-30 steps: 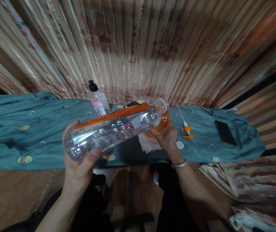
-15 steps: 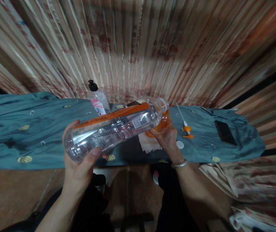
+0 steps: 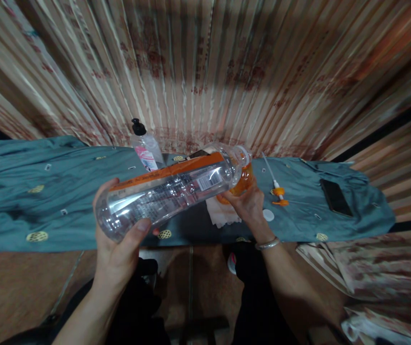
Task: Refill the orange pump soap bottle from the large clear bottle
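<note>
My left hand [image 3: 119, 249] is closed around the base of a large clear plastic bottle [image 3: 169, 191] with an orange-edged label. The bottle lies tilted, its neck pointing right and slightly up, over the mouth of a smaller orange bottle [image 3: 245, 179]. Wrapped round that orange bottle is my right hand [image 3: 246, 203], a bracelet on its wrist. The clear bottle's neck partly hides the orange bottle's top, so I cannot tell whether the two mouths touch. Under the orange bottle lies a white tissue [image 3: 223, 213].
An orange pump head [image 3: 279, 191] with a white tube and a round white cap [image 3: 268, 215] lie to the right on the green cloth [image 3: 76, 191]. Farther right is a black phone [image 3: 335, 197]. A black-topped bottle [image 3: 146, 151] stands behind. A pleated curtain [image 3: 198, 72] hangs at the back.
</note>
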A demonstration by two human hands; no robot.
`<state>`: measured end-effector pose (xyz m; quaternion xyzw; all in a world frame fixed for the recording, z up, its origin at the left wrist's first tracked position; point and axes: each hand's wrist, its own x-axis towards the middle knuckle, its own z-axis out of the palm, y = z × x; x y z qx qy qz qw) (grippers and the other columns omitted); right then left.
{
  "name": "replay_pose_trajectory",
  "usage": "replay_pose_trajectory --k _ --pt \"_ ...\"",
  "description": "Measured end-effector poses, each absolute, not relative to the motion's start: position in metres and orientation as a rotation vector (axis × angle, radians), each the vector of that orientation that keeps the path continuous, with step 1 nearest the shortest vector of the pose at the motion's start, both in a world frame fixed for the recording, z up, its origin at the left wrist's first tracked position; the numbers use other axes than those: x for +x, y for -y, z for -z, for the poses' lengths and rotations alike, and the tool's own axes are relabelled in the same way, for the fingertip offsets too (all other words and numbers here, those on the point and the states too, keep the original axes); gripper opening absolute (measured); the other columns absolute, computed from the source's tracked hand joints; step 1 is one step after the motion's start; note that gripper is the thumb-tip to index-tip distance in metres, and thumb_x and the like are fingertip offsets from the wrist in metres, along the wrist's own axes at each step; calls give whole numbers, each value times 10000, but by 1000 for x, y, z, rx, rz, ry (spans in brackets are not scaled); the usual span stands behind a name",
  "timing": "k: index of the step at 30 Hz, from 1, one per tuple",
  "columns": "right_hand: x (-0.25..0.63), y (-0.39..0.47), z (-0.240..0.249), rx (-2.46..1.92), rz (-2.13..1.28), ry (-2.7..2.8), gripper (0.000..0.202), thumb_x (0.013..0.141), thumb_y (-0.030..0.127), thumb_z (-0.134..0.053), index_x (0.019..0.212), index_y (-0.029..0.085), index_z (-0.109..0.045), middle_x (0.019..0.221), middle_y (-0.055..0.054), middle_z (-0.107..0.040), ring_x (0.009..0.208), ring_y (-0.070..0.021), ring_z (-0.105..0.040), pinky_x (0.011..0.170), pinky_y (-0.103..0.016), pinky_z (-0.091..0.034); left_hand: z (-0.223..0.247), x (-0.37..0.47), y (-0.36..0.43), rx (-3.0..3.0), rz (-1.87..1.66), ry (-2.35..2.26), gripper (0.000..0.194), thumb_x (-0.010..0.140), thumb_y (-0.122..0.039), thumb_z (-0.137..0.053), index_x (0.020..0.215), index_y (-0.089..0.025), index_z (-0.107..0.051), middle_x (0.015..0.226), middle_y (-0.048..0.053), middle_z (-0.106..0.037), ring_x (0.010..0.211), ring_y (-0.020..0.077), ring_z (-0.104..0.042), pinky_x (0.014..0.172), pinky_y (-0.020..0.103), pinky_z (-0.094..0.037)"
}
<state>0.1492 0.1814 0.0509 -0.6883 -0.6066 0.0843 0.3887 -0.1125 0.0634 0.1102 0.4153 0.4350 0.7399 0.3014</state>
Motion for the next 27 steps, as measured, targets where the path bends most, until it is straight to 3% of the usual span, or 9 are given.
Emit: replay_pose_trajectory --k 8,27 --pt "151 -183 -46 -1723 -160 1585 684 735 538 -927 1288 250 -645 1100 -140 -895 961 -354 -875 808 -440 -691 -110 -113 -65 1135 -1962 -1138 793 681 -488 -1083 1387 -306 -772 1367 101 -759 660 133 -701 442 232 -605" --pt "149 -182 -48 -1736 -178 1578 672 745 578 -897 1267 255 -622 1101 -167 -896 970 -384 -881 801 -454 -690 -116 -111 -65 1146 -1967 -1154 886 662 -501 -1093 1447 -351 -712 1291 64 -765 668 129 -696 445 188 -552"
